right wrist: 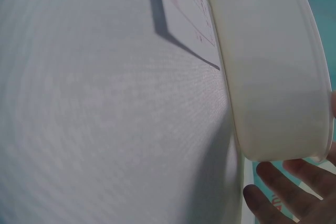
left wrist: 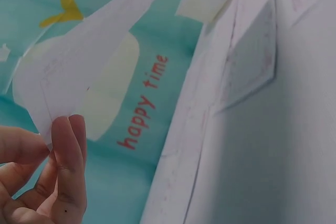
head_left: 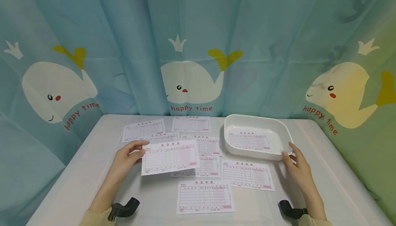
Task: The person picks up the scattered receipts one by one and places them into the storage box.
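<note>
A printed form [head_left: 170, 157] is pinched by its left edge between thumb and fingertips of the left hand [head_left: 127, 157] and held just clear of the other forms [head_left: 204, 196] spread across the middle of the table [head_left: 337, 188]. At centre right, the near corner of a white tray [head_left: 286, 135] is touched by the loosely extended fingers of the right hand [head_left: 297, 166], apparently to steady it. One form [head_left: 249, 140] is seen lying flat inside the tray, with a whale-print curtain [head_left: 191, 47] filling the upper frame.
</note>
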